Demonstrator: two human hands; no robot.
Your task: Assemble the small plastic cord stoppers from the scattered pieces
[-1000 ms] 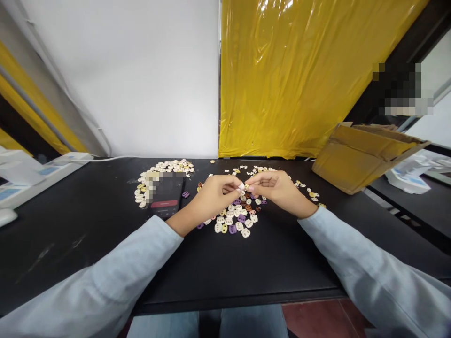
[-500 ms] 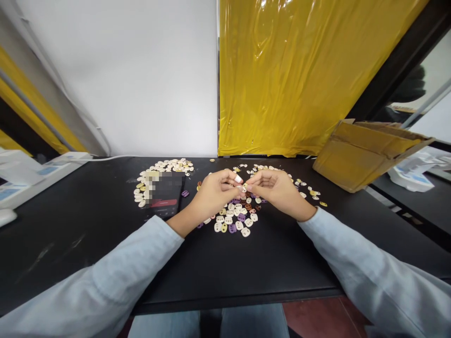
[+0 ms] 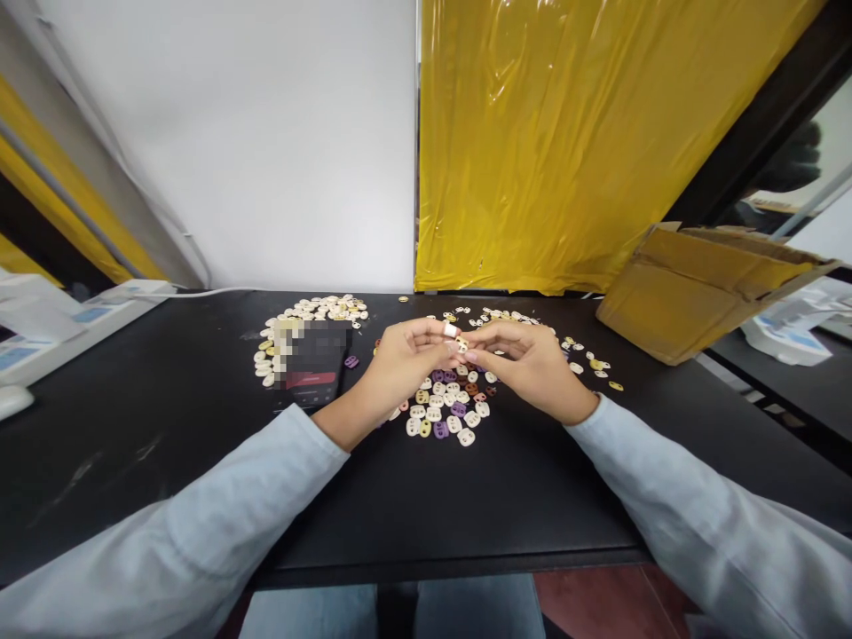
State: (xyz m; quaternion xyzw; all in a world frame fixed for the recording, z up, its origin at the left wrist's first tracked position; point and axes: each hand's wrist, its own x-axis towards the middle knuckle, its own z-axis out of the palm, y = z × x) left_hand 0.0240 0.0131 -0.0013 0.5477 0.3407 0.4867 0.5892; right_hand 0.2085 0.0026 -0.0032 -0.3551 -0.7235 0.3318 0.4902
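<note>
Your left hand (image 3: 409, 355) is nearly closed, its thumb and fingers drawn together at the tips around one small pale piece (image 3: 461, 343) with dark holes. Your right hand (image 3: 532, 364) meets it from the three o'clock side, thumb and forefinger pinched on that same piece, the other fingers curled. Whether a second piece sits behind it, you can't tell from this view. One left finger carries a white cover (image 3: 451, 329) at its end.

At six o'clock from your fingertips, just under the hands, lies a mixed pile (image 3: 434, 414) of cream, purple, yellowish and brown pieces; they overlap and your hands hide some, so no full count is possible. At its near edge, two purple ones show clearly.

At nine o'clock are one lone purple piece (image 3: 351, 361) and, just beside it, one phone (image 3: 323, 362). A cream heap (image 3: 319, 311) curves around the phone's far side toward ten o'clock, too crowded to count. One single piece (image 3: 403, 299) lies near eleven. More pieces scatter between one and three o'clock, and beyond them, between two and three, stands one tilted cardboard box (image 3: 672, 297).
</note>
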